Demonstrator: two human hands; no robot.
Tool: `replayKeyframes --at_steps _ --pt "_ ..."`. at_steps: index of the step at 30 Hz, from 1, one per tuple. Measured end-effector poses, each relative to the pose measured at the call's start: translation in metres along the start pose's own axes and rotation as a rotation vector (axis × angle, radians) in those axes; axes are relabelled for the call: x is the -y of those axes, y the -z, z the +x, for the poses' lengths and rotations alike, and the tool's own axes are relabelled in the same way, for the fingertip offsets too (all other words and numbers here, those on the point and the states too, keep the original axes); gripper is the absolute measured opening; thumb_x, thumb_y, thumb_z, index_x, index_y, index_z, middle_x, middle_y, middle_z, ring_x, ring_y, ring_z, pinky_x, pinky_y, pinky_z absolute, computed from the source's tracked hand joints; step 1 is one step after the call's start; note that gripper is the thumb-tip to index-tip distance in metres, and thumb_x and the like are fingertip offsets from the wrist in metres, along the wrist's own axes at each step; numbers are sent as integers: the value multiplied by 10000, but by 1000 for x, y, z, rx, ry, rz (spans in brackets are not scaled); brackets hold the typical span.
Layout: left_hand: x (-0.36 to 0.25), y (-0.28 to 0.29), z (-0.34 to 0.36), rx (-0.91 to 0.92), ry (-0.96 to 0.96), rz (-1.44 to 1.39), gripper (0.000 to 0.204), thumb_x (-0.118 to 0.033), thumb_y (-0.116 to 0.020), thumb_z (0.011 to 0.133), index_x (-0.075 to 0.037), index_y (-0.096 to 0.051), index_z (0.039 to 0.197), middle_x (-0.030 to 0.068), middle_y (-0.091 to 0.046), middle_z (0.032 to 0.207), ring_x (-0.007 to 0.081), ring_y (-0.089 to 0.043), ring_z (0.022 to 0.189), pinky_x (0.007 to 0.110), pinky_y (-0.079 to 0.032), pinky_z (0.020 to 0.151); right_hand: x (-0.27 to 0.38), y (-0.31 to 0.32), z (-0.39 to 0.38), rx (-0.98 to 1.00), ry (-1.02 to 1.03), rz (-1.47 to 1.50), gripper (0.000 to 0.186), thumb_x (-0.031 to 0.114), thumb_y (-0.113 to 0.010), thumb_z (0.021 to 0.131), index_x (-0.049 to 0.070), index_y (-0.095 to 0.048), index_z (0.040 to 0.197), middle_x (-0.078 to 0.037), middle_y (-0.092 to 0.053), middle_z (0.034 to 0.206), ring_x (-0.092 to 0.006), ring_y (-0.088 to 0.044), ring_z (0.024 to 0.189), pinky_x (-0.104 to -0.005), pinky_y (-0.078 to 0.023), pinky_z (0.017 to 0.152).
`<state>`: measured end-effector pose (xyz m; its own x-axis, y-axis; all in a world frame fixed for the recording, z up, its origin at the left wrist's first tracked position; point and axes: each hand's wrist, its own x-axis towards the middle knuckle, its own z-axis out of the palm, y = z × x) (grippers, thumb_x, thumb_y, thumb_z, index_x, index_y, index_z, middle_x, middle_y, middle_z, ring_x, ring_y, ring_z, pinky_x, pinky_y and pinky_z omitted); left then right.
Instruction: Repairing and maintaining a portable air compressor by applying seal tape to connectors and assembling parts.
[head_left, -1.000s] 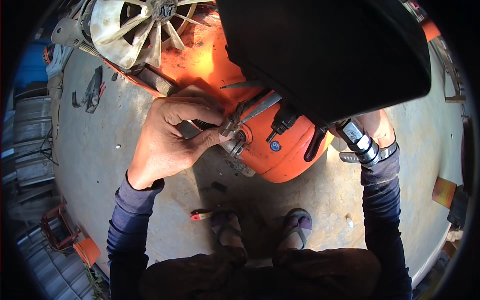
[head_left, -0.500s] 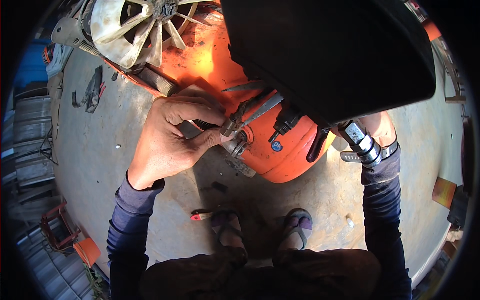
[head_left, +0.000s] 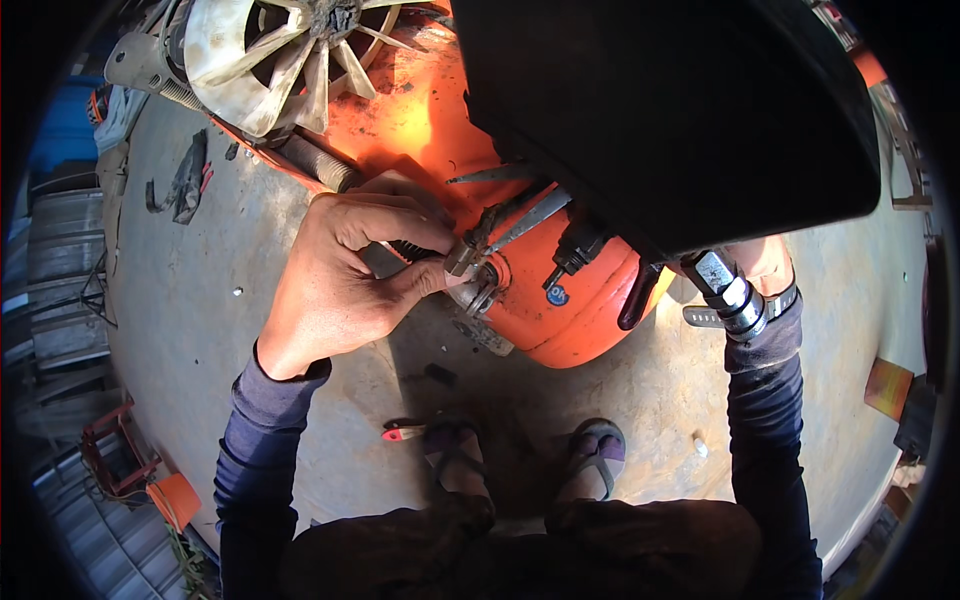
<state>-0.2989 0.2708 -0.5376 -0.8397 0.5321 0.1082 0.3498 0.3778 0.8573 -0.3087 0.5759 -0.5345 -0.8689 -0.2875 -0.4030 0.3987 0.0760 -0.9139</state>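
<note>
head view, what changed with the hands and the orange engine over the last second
Almost nothing. The left hand keeps its pinch on the small metal fitting at the side of the orange engine, fingers curled the same way. The right hand, mostly hidden behind the dark shield, stays by the metal tool. The fan, both sandalled feet and the red-handled tool on the floor have not shifted.

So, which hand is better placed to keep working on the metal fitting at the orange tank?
Left. The left hand already pinches the fitting on the orange tank. The right hand is mostly hidden behind the dark shield, farther away.
</note>
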Motion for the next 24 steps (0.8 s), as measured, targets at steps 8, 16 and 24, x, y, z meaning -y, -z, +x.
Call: replayKeyframes --at_steps 8,16,24 --pt "-5 1 2 8 51 -25 180 85 -802 702 18 -745 858 84 -692 831 199 -624 891 307 -489 791 1 -2 1 11 -6 -16 128 70 -531 1012 -5 -623 1060 16 -615 754 -15 -491 522 -179 -361 442" --pt "-8 -3 0 -23 114 -74 207 121 -776 719 -4 -740 880 76 -690 824 179 -680 795 300 -532 720 4 5 6 12 -14 -41 143 62 -527 1010 -9 -628 1083 13 -627 770 -15 -498 526 -178 -365 442" --pt "-7 1 1 9 55 48 171 106 -760 736 5 -739 871 70 -699 826 187 -668 777 307 -528 721 12 -14 -17 -23 21 -13 137 73 -520 1019 3 -626 1069 26 -613 757 -14 -509 563 -188 -384 466"
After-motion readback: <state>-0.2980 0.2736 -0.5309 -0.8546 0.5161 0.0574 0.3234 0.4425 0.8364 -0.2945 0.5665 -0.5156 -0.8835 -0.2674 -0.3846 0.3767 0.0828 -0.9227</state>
